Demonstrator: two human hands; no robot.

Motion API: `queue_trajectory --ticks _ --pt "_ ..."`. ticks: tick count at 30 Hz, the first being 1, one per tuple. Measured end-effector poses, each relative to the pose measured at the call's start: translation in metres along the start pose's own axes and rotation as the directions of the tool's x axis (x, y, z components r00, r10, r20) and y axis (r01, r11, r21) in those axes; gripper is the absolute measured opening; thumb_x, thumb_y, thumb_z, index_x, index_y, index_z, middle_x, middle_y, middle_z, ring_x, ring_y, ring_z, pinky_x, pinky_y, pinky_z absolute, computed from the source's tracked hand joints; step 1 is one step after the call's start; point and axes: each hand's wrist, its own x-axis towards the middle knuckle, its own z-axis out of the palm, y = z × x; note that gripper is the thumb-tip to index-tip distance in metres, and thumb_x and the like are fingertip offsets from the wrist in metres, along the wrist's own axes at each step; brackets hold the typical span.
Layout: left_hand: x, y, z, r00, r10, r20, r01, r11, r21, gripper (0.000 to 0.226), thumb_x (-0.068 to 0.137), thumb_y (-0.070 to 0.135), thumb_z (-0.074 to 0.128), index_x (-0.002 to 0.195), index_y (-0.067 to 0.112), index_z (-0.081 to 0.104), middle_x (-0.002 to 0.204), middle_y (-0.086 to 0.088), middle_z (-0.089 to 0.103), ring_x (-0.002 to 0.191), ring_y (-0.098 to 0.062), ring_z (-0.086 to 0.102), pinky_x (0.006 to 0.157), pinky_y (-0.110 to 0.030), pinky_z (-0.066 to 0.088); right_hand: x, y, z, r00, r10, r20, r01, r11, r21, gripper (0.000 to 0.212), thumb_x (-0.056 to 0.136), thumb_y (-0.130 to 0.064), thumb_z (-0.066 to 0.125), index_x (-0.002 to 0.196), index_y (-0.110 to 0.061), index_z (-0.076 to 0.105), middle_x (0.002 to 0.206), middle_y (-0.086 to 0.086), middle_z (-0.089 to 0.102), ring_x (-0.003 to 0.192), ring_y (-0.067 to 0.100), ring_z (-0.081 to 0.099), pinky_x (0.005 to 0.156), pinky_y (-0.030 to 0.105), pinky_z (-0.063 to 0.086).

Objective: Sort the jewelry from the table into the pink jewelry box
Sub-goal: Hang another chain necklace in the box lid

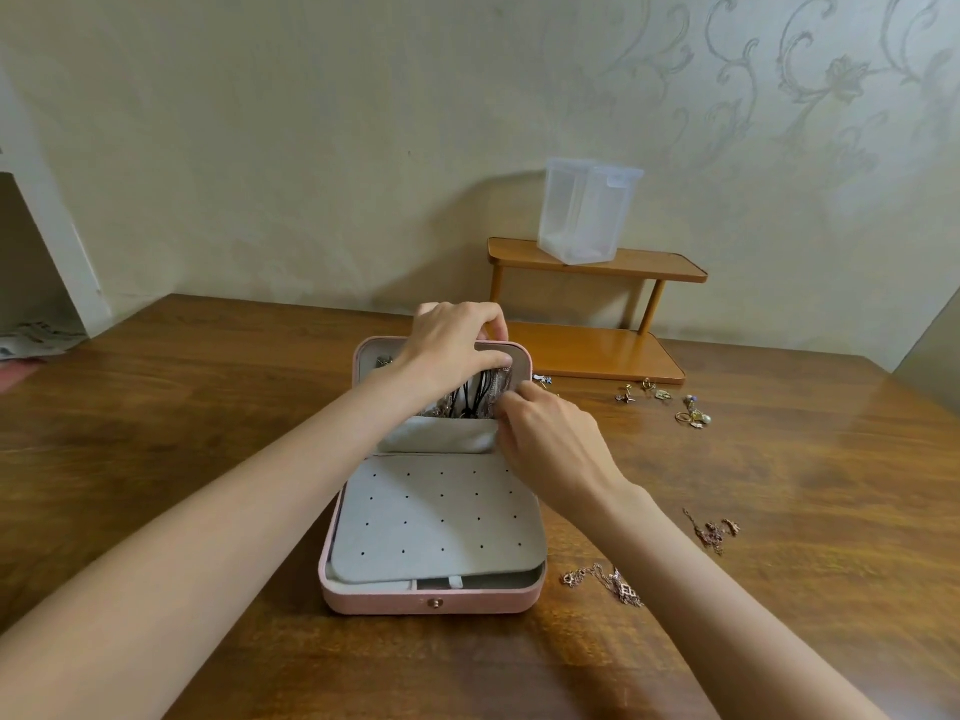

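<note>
The pink jewelry box (363, 597) lies open at the table's middle, its lid (522, 356) raised at the back. A grey perforated earring panel (431, 517) covers the base. Black cords and rose-gold chains (475, 394) hang inside the lid above its grey pocket (441, 433). My left hand (452, 337) pinches the top of a hanging chain at the lid's upper edge. My right hand (550, 439) holds the lower part of that chain at the pocket's right edge. Two loose rose-gold necklaces lie to the right, one (605, 582) near the box, the other (711, 530) farther out.
A cluster of earrings and rings (670, 402) lies on the wooden table (208, 407) at back right. Behind it stands a two-tier wooden shelf (597, 350) with a clear plastic container (584, 210) on top, against the wall.
</note>
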Motion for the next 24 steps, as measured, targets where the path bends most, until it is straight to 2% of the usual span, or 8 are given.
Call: queue_trajectory --ticks 3,5,8,11,13,16,20,24 --pt "0.001 -0.002 -0.003 1.0 -0.016 0.005 0.016 1.0 -0.001 0.02 0.08 0.034 0.07 0.093 0.02 0.063 0.09 0.002 0.069 0.091 -0.017 0.06 0.091 -0.03 0.031 0.002 0.0 -0.001 0.991 -0.037 -0.132 0.047 0.996 0.078 0.01 0.087 -0.008 0.052 0.084 -0.005 0.061 0.081 0.007 0.06 0.066 0.024 0.059 0.042 0.027 0.038" --pt "0.003 -0.003 -0.007 0.999 -0.027 0.02 0.027 1.0 -0.002 0.019 0.081 0.033 0.07 0.093 0.02 0.063 0.089 0.003 0.068 0.091 -0.017 0.06 0.089 -0.03 0.032 0.004 -0.001 0.006 0.989 -0.093 -0.116 0.099 0.994 0.044 0.013 0.085 -0.01 0.053 0.088 -0.008 0.065 0.085 0.005 0.06 0.072 0.022 0.06 0.04 0.022 0.033" --pt "0.005 -0.003 -0.009 0.997 -0.032 0.074 0.032 0.999 0.0 0.02 0.081 0.033 0.07 0.095 0.021 0.064 0.09 0.002 0.066 0.093 -0.017 0.059 0.086 -0.029 0.031 0.011 0.002 0.008 0.998 -0.055 -0.017 0.056 0.996 0.076 0.023 0.091 -0.014 0.045 0.102 -0.01 0.065 0.098 0.002 0.06 0.086 0.021 0.06 0.053 0.028 0.043" --pt "0.009 -0.003 -0.006 0.981 -0.039 0.188 0.038 0.999 0.01 0.018 0.083 0.036 0.066 0.095 0.023 0.063 0.093 0.002 0.066 0.097 -0.016 0.058 0.089 -0.029 0.031 0.016 0.013 -0.002 0.999 -0.01 0.052 -0.002 0.978 0.21 0.028 0.089 -0.009 0.044 0.097 -0.011 0.071 0.092 0.003 0.069 0.081 0.022 0.063 0.069 0.033 0.052" --pt "0.013 -0.004 -0.006 0.961 -0.053 0.272 0.056 0.998 -0.003 0.016 0.089 0.037 0.058 0.095 0.023 0.062 0.092 0.004 0.065 0.095 -0.015 0.058 0.093 -0.032 0.036 0.018 0.023 -0.01 0.998 0.047 0.041 -0.057 0.951 0.304 0.027 0.088 -0.007 0.047 0.093 -0.011 0.073 0.085 0.005 0.072 0.074 0.02 0.065 0.07 0.038 0.055" --pt "0.021 -0.004 -0.009 0.921 -0.079 0.381 0.109 0.992 -0.058 0.028 0.099 0.035 0.039 0.096 0.02 0.062 0.094 0.003 0.057 0.089 -0.013 0.051 0.08 -0.029 0.038 0.021 0.037 -0.02 0.985 0.172 -0.013 -0.151 0.897 0.416 0.022 0.089 -0.006 0.05 0.092 -0.01 0.071 0.082 0.005 0.071 0.065 0.02 0.064 0.066 0.038 0.056" --pt "0.03 -0.014 0.002 0.878 -0.096 0.469 0.125 0.992 -0.03 0.04 0.101 0.037 0.031 0.094 0.013 0.062 0.109 0.0 0.06 0.102 -0.016 0.053 0.09 -0.03 0.038 0.028 0.049 -0.02 0.969 0.244 0.048 -0.241 0.874 0.421 0.022 0.091 -0.006 0.048 0.096 -0.006 0.069 0.087 0.007 0.07 0.066 0.018 0.062 0.06 0.026 0.054" --pt "0.027 -0.025 0.025 0.834 -0.136 0.535 0.139 0.99 0.035 0.044 0.1 0.041 0.03 0.11 0.012 0.061 0.117 -0.007 0.06 0.113 -0.025 0.052 0.101 -0.042 0.037 0.026 0.059 -0.01 0.96 0.251 0.123 -0.28 0.872 0.403 0.022 0.093 -0.007 0.047 0.097 -0.006 0.069 0.088 0.007 0.069 0.064 0.013 0.058 0.046 0.01 0.042"
